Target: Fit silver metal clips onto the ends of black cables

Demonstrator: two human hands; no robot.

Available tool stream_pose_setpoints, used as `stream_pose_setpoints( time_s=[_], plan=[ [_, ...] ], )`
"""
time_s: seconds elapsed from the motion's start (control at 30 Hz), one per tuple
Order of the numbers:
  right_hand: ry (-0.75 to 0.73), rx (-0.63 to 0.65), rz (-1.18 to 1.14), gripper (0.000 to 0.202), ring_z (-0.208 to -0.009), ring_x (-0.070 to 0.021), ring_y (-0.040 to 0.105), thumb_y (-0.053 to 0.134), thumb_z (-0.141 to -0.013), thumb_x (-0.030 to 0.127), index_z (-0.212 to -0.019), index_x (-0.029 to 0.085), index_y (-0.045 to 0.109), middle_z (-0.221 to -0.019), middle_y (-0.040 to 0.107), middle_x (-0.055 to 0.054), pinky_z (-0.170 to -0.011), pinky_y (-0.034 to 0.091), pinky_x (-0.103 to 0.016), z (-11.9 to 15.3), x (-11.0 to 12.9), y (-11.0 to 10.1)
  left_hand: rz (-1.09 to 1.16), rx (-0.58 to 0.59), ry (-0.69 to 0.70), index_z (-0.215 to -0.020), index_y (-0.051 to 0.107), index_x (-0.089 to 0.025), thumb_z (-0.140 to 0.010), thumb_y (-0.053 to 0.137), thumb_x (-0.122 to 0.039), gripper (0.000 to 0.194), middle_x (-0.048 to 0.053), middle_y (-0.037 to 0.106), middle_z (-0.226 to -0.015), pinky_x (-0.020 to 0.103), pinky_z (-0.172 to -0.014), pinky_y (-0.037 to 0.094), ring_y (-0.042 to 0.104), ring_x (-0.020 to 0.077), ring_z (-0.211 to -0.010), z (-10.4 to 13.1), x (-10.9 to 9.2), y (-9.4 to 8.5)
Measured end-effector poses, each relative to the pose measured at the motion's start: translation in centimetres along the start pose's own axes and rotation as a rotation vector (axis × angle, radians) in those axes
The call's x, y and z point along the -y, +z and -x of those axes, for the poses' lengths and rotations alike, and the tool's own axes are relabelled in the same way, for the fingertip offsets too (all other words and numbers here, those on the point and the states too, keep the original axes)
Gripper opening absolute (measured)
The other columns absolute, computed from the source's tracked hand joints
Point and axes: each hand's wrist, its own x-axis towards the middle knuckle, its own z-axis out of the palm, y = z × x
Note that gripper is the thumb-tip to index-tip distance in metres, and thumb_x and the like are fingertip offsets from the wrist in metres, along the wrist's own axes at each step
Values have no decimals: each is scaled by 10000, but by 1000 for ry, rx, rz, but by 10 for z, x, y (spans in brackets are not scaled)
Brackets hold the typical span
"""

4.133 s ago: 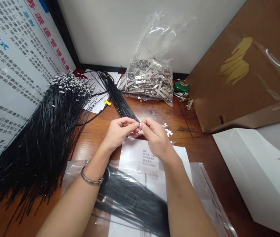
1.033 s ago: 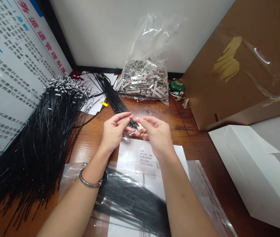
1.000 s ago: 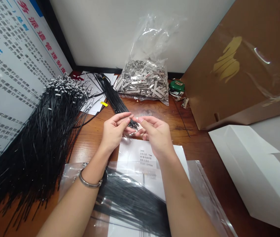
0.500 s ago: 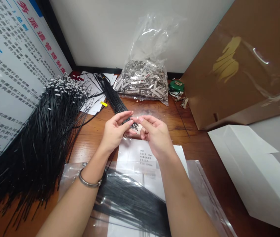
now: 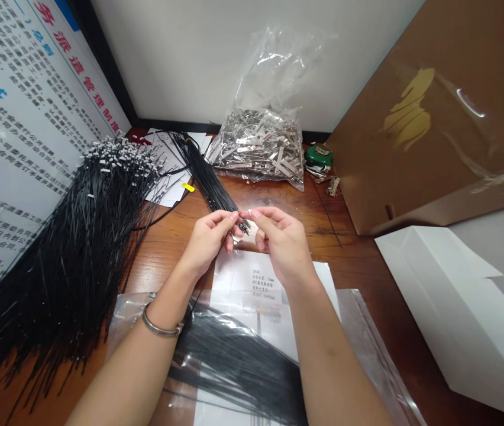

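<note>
Over the middle of the table my left hand is closed, thumb and forefinger pinched together. Facing it, my right hand also pinches with thumb and forefinger, the fingertips of both hands nearly meeting. Whatever lies between the fingers is too small to make out; a tiny pale spot shows at the right fingertips. A bundle of thin black wires, tied with a yellow band at its far end, lies just behind, its near ends beside my fingertips. Below my hands is a printed sheet of paper.
A large heap of black wires with white tips lies at left. Nearer me is a clear bag of black wires. Behind stand a bag of metal clips and a green tape measure. A brown box and white box stand right.
My left fingers have closed into a tighter pinch, and the left hand has dropped slightly toward me. The right hand has hardly moved.
</note>
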Motion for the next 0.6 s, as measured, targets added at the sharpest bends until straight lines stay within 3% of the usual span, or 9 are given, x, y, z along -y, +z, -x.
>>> stream_pose_setpoints(
  time_s=[0.2,0.37,0.6],
  plan=[
    [-18,-13,-17,241,-378,-18,353,738,-691,367,-760,164,629,-895,749,-66,-363,278,-206,0,0,0,-9,-49,9,-761,652,-138,-723,730,-379,256,-37,579,-558,167,-386,325,448,30,-386,-1,1,-2],
    [-19,-25,-53,220,-361,-6,339,739,-708,338,-753,159,620,-909,753,-68,-357,260,-200,0,0,-1,14,-145,35,-753,652,-131,-649,775,-375,291,22,696,-697,189,-428,421,491,44,-417,0,-1,1],
    [-3,6,-49,238,-343,-5,329,739,-710,362,-757,163,619,-953,752,-77,-338,237,-209,0,-1,-1,-64,-198,72,-757,656,-122,-636,779,-366,299,46,718,-690,195,-442,457,540,64,-426,1,-3,5]
  ],
)
